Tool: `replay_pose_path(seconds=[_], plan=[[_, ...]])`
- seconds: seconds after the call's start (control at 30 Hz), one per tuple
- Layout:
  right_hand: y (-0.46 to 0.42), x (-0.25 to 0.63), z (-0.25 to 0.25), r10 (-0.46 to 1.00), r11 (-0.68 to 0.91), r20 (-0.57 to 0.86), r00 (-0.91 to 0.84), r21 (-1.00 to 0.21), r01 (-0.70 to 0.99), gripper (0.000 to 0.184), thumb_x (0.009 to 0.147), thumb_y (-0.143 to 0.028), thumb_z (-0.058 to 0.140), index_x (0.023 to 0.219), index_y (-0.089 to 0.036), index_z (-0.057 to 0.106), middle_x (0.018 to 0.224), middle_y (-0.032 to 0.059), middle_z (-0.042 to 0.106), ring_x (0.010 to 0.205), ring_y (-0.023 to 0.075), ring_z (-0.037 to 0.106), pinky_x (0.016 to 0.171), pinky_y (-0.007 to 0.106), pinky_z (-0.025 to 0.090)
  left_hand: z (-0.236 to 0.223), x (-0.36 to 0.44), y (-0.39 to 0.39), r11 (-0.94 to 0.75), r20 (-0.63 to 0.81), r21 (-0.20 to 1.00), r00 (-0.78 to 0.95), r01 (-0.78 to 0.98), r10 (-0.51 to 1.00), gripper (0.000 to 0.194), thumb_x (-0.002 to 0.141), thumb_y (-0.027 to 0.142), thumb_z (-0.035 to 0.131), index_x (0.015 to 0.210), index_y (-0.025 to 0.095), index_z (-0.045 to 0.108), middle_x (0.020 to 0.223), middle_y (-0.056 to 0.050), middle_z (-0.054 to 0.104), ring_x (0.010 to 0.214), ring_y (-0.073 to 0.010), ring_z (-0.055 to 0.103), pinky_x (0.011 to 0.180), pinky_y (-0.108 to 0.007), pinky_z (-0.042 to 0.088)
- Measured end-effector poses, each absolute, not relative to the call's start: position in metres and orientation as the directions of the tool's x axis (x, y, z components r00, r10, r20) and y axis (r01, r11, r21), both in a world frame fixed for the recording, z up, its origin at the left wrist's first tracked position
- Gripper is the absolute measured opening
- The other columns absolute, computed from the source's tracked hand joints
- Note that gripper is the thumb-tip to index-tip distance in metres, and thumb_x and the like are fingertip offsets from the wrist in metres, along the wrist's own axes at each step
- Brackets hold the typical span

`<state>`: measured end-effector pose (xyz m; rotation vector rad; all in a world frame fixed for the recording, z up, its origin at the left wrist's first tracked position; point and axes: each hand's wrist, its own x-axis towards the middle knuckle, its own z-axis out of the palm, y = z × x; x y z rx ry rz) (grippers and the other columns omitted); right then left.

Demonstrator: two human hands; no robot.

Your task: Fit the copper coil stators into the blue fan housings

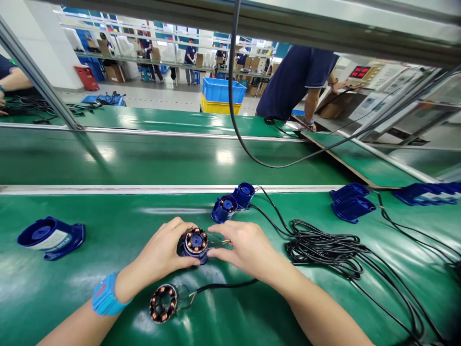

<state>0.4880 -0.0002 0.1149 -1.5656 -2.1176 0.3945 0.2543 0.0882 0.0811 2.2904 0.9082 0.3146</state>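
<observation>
My left hand wraps around a blue motor housing with copper windings standing on the green bench mat. My right hand presses against the housing's right side, fingers close to its thin coloured wires. A loose ring-shaped stator with copper coils lies nearer to me, its black cable passing under my right wrist. A blue wristband sits on my left wrist.
Two blue motor housings stand behind my hands. A tangle of black cables lies to the right. Blue covers lie at left and right. A person in a dark shirt works beyond the conveyor.
</observation>
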Motion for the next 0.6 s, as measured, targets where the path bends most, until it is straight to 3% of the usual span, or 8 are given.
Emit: replay_pose_path(seconds=[0.07,0.2,0.27,0.33,0.43,0.53,0.6], plan=[[-0.005,0.492,0.126,0.954,0.299,0.139,-0.264,-0.422,0.856,0.061,0.083,-0.045,0.088,0.134,-0.019,0.066,0.109,0.0065,0.073,0.094,0.0252,0.069,0.080,0.036,0.057,0.080,0.254,0.087,-0.548,-0.005,0.655,0.728,0.520,0.685,0.063,0.073,0.047,0.088,0.126,0.029,0.059,0.117,-0.003,0.058,0.109,-0.0257,0.059,0.095,-0.040,0.047],[-0.002,0.479,0.114,0.932,0.351,0.206,-0.299,-0.310,0.883,0.094,0.078,-0.057,0.088,0.148,-0.008,0.049,0.135,0.0172,0.062,0.122,0.0340,0.059,0.104,0.049,0.052,0.075,0.251,0.087,-0.558,0.009,0.659,0.736,0.505,0.677,0.067,0.073,0.047,0.089,0.129,0.028,0.057,0.117,-0.003,0.058,0.108,-0.0253,0.059,0.095,-0.039,0.048],[0.005,0.466,0.093,0.932,0.346,0.214,-0.293,-0.285,0.894,0.093,0.075,-0.064,0.087,0.142,-0.007,0.055,0.128,0.0175,0.066,0.114,0.0351,0.063,0.100,0.051,0.054,0.074,0.248,0.087,-0.569,0.004,0.642,0.740,0.514,0.673,0.073,0.075,0.038,0.089,0.136,0.030,0.052,0.122,-0.003,0.059,0.114,-0.0255,0.058,0.099,-0.039,0.047],[0.012,0.458,0.077,0.927,0.343,0.253,-0.278,-0.266,0.901,0.086,0.071,-0.066,0.089,0.129,-0.008,0.063,0.109,0.0142,0.072,0.096,0.0336,0.068,0.087,0.048,0.058,0.074,0.242,0.088,-0.575,-0.009,0.610,0.731,0.545,0.682,0.087,0.073,0.029,0.090,0.146,0.032,0.043,0.124,-0.002,0.060,0.117,-0.0253,0.058,0.102,-0.039,0.045],[0.013,0.458,0.074,0.848,0.406,0.466,-0.252,-0.265,0.875,0.070,0.072,-0.059,0.089,0.116,-0.010,0.067,0.092,0.0094,0.071,0.083,0.0285,0.067,0.073,0.040,0.055,0.078,0.224,0.095,-0.584,0.018,0.557,0.695,0.590,0.718,0.099,0.073,0.034,0.092,0.153,0.036,0.034,0.119,0.000,0.064,0.112,-0.0241,0.060,0.100,-0.038,0.045],[0.009,0.467,0.083,0.744,0.460,0.642,-0.186,-0.290,0.839,0.063,0.081,-0.058,0.080,0.120,-0.011,0.064,0.096,0.0088,0.070,0.081,0.0235,0.065,0.072,0.036,0.052,0.086,0.195,0.107,-0.610,0.148,0.414,0.612,0.675,0.777,0.082,0.084,0.049,0.080,0.152,0.035,0.038,0.119,-0.002,0.065,0.110,-0.0256,0.062,0.096,-0.039,0.044],[0.006,0.469,0.084,0.759,0.437,0.623,-0.191,-0.270,0.858,0.064,0.077,-0.058,0.083,0.116,-0.011,0.065,0.092,0.0078,0.070,0.079,0.0228,0.065,0.071,0.035,0.051,0.094,0.172,0.116,-0.587,0.253,0.259,0.533,0.767,0.807,0.069,0.089,0.057,0.070,0.148,0.030,0.045,0.121,-0.005,0.065,0.110,-0.0285,0.062,0.094,-0.041,0.044]])
